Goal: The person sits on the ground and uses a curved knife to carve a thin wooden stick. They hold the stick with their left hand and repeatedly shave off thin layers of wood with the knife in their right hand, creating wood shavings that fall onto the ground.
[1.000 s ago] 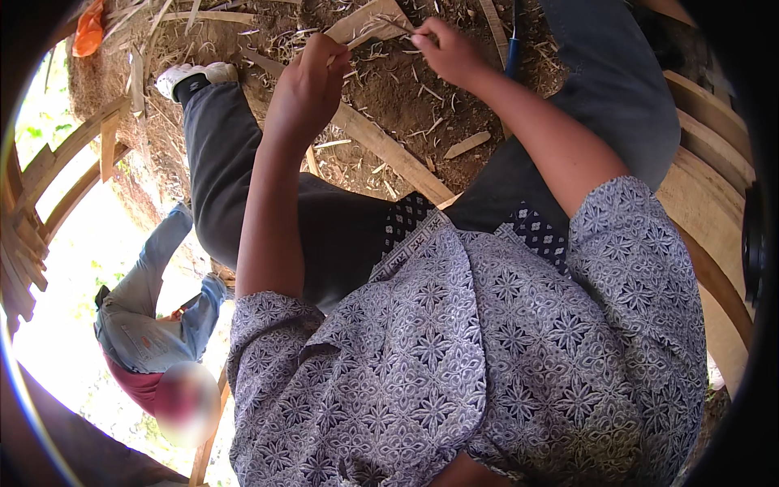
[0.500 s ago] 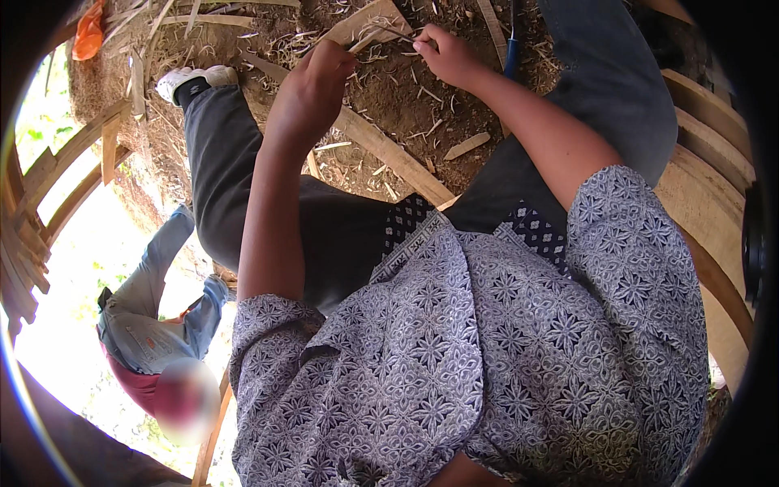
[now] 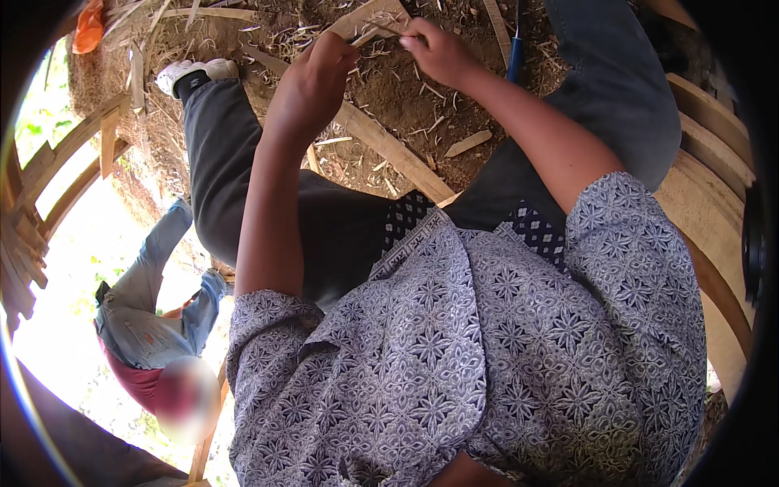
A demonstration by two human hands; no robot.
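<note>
My left hand (image 3: 319, 77) is closed around a thin pale strip of wood (image 3: 367, 37), whose end pokes out past the fingers. Opposite it, my right hand (image 3: 442, 55) pinches a narrow dark strip (image 3: 385, 28); whether it is wood or a blade I cannot tell. The two strips meet or cross between my hands, just in front of a flat wooden board (image 3: 369, 15) on the ground. Part of my left grip is hidden behind the back of the hand.
A blue-handled tool (image 3: 515, 58) with a thin metal shaft is right of my right hand. A long wooden plank (image 3: 389, 152) runs between my legs over soil strewn with shavings. Orange plastic (image 3: 88, 28) lies far left. Another person (image 3: 150, 333) is bent over at the left.
My right hand has shifted slightly left and up, toward the left hand, carrying the dark strip. My left hand has dropped very slightly and keeps its grip.
</note>
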